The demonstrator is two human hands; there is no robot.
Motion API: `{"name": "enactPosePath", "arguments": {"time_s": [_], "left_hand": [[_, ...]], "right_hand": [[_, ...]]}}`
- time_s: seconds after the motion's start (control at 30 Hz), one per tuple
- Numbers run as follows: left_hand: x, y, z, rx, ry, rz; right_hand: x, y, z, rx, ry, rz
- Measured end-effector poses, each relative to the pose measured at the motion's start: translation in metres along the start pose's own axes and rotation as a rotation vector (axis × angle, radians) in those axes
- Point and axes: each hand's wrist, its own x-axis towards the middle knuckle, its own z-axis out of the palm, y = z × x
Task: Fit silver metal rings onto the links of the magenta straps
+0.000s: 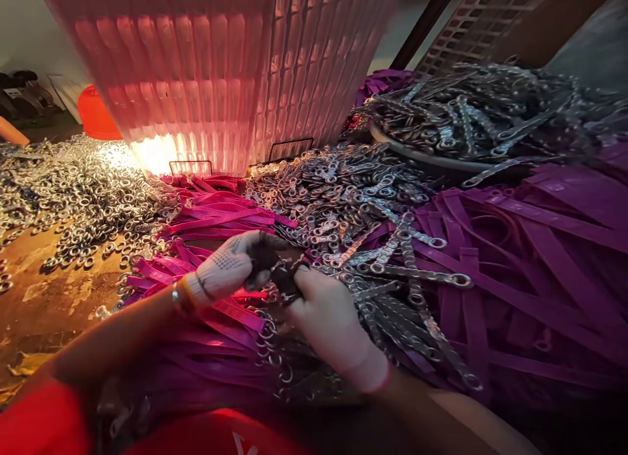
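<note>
My left hand (pixel 228 269), in a white dotted work glove with blackened fingertips, is closed near the middle of the view. Close to it, my right hand (pixel 333 324), also in a white glove, is closed with its thumb on top. Dark fingertips and small shiny metal parts meet between them; what exactly they grip is hidden. Below the hands lie magenta straps (pixel 216 337) with metal rings (pixel 269 340) at their ends. Long metal links (pixel 412 272) with ringed ends lie just right of my right hand.
A heap of small metal rings (pixel 88 206) spreads at the left under an orange lampshade (pixel 98 115). A ribbed translucent panel (pixel 206 82) stands at the back. Loose links fill a basin (pixel 417 151) at the right; purple straps (pixel 530 272) pile in front of it.
</note>
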Motion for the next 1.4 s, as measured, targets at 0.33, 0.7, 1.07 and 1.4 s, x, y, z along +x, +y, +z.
{"name": "enactPosePath", "arguments": {"time_s": [0.33, 0.7, 1.07, 1.4], "left_hand": [[0.133, -0.063, -0.017, 0.651, 0.104, -0.079], [0.079, -0.054, -0.029, 0.447, 0.115, 0.027], [-0.058, -0.015, -0.022, -0.444, 0.042, -0.104], [-0.073, -0.012, -0.013, 0.033, -0.080, 0.062]], "right_hand": [[0.005, 0.024, 0.000, 0.174, 0.081, 0.047], [0.002, 0.014, -0.002, 0.357, 0.074, -0.058], [0.003, -0.038, -0.012, -0.096, -0.069, -0.118], [-0.017, -0.044, -0.003, -0.382, -0.066, -0.247]]}}
